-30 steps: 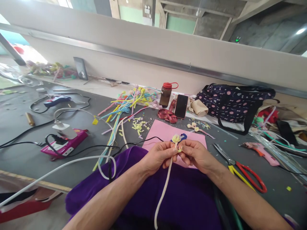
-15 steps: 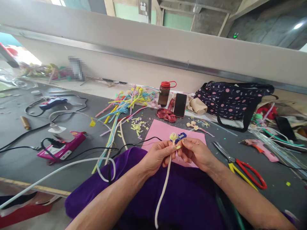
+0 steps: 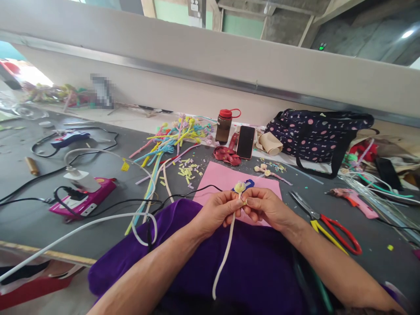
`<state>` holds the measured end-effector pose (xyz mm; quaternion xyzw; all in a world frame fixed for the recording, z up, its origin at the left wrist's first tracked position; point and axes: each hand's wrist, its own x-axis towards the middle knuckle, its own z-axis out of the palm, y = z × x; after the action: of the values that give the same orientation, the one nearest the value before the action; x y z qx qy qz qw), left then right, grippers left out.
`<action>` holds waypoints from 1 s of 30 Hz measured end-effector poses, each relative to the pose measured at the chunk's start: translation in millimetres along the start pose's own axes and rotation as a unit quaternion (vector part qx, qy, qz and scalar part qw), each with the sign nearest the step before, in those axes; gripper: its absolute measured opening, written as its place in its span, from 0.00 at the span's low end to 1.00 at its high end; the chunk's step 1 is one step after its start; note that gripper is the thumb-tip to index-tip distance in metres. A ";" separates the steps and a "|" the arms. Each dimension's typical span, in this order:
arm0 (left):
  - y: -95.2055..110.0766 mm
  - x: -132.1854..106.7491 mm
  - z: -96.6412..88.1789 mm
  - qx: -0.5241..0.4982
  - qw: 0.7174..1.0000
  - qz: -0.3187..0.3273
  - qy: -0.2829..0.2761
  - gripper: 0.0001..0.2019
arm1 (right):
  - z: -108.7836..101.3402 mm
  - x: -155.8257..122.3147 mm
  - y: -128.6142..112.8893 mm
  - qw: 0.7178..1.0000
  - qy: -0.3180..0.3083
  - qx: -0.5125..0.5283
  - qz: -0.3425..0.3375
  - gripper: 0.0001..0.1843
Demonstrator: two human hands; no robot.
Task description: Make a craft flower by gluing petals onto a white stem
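My left hand [image 3: 223, 207] is closed around a white cord [image 3: 226, 251] just under its pale yellow flower head [image 3: 239, 187]. Below the fingers the cord hangs down over purple cloth [image 3: 262, 271]. My right hand [image 3: 262, 204] pinches against the stem, its fingertips meeting the left thumb. A small yellow piece [image 3: 244, 202] is mostly covered between those fingertips. Behind the flower head, a blue object [image 3: 248, 184] lies on a pink sheet [image 3: 211, 177].
Scissors [image 3: 323, 223] and a pink glue gun [image 3: 356, 201] lie to the right. A magenta power strip [image 3: 87, 199] with cables is at left. Colourful cord stems [image 3: 177, 140], cut bits [image 3: 187, 171], a bottle [image 3: 223, 127], a phone [image 3: 246, 142] and a bag [image 3: 315, 140] stand further back.
My right fingertips have moved left and pressed the small yellow piece against the stem under the flower head. The flower head looks slightly turned; my left hand keeps its hold.
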<state>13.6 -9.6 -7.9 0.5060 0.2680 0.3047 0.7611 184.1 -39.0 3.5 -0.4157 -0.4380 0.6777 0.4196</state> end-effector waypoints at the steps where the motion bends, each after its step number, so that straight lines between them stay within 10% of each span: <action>1: -0.1 0.0 0.5 0.007 1.000 0.002 0.004 0.15 | -0.6 0.2 0.7 1.000 -0.002 0.004 0.003 0.11; 22: -0.2 0.2 0.1 0.030 0.999 0.014 -0.003 0.15 | -0.4 0.1 7.7 1.000 -0.018 0.011 -0.021 0.13; 30: -0.1 3.6 -4.1 -0.018 1.000 0.004 0.010 0.15 | -15.8 -20.2 -23.0 0.984 0.101 -0.129 -0.075 0.10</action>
<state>13.2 -4.4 -9.8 0.4904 0.2681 0.3170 0.7663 209.6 -48.0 24.9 -0.4987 -0.5071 0.5365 0.4542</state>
